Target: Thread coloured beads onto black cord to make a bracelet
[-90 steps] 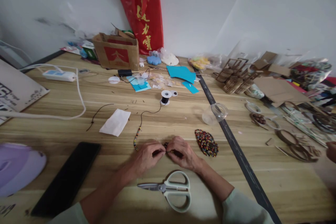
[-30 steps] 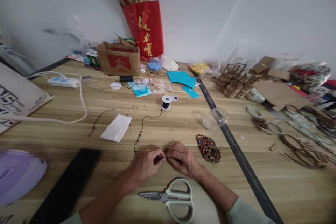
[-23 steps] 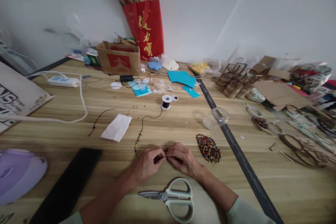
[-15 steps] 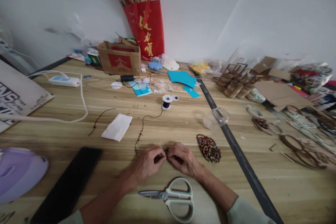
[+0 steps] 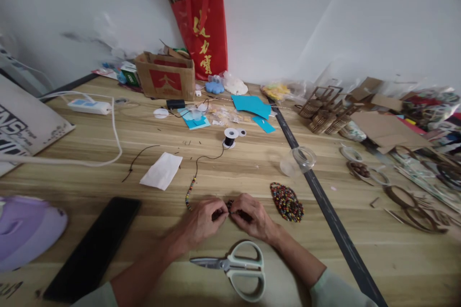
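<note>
Thumb and fingertips pinched, my left hand [image 5: 205,218] meets my right hand [image 5: 254,216], which pinches in the same way, just above the table. Between them they hold a thin dark cord; its ends are hidden by the fingers. A few dark beads [image 5: 230,204] show right behind the fingertips. The strung part with colourful beads [image 5: 188,194] runs from behind my left hand, and its bare cord leads back to a spool of black cord [image 5: 229,139]. To the right of my right hand lies a coiled heap of beaded strands [image 5: 287,203]. Scissors [image 5: 236,266] rest below both hands.
On the left are a black phone [image 5: 94,247], a purple iron [image 5: 30,232], white paper [image 5: 161,171] and a power strip [image 5: 90,106]. A clear plastic cup [image 5: 297,160] lies right of centre. Behind stand a cardboard box [image 5: 166,79], a red bag [image 5: 203,38] and small woven baskets [image 5: 322,115].
The view has shifted slightly. Both hands stay pinched together at nearly the same place, and the things on the table lie as before.
</note>
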Motion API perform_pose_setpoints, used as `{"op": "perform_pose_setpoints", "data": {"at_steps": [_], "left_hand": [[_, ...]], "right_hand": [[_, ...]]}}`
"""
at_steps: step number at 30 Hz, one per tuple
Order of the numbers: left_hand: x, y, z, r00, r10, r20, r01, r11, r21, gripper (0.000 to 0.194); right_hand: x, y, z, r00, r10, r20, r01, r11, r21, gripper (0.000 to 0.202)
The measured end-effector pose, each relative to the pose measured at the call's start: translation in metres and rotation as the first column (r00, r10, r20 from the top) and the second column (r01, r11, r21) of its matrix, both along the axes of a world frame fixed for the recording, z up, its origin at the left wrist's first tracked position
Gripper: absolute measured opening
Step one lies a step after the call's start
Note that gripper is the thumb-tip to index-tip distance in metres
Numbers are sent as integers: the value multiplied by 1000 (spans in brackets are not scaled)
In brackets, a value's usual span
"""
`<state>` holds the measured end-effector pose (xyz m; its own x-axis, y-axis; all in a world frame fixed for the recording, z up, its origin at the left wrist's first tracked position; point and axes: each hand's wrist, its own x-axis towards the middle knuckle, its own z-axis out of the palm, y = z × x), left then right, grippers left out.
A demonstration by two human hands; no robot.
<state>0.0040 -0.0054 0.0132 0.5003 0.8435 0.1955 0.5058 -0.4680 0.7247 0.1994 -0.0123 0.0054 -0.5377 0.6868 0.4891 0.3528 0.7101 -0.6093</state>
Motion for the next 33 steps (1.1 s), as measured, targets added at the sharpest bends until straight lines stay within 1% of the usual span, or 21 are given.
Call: {"op": "perform_pose_setpoints", "data": {"at_steps": [6,15,26,33], "left_hand": [[0,0,2,1000,-12,-17,12,1000,-12,12],[0,1,-3,1000,-17,14,17,1000,9,12],[0,0,-2,1000,-11,6,11,1000,-6,10],[0,1,-3,1000,-15,11,15,1000,21,11]], "right_hand": [[0,0,-1,1000,5,2,-5,1000,-12,6],[0,0,0,1000,13,5,-13,1000,-23,6],[0,1,-1,1000,18,4,-18,1000,-18,7],[-1,1,1,1000,18,3,-18,1000,-15,7]]}}
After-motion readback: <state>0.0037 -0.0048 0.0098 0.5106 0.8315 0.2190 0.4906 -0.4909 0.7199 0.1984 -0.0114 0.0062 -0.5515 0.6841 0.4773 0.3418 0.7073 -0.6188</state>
